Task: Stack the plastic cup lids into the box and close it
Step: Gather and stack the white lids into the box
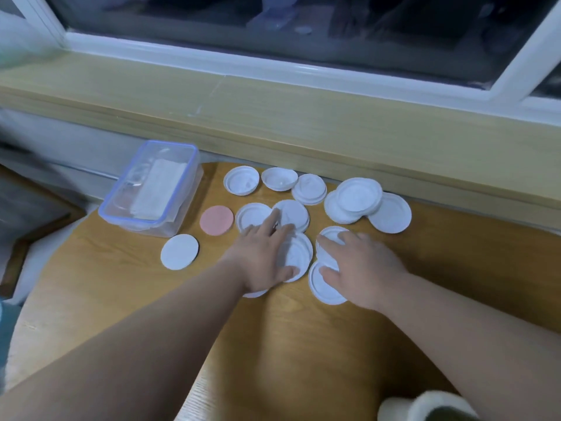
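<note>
My left hand hid the left part of one white lid; only a sliver of another lid showed under my wrist. My right hand covered much of the two lids on the right. The clear box held blurred contents I could not identify. The near edge cut off a white fuzzy thing.

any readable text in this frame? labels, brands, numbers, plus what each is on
None legible in the head view.
clear box: the white sheet inside may carry print, too blurred to read.
white lids: some show raised relief, too blurred to tell if it is lettering.
pink disc: no marking visible.
</note>
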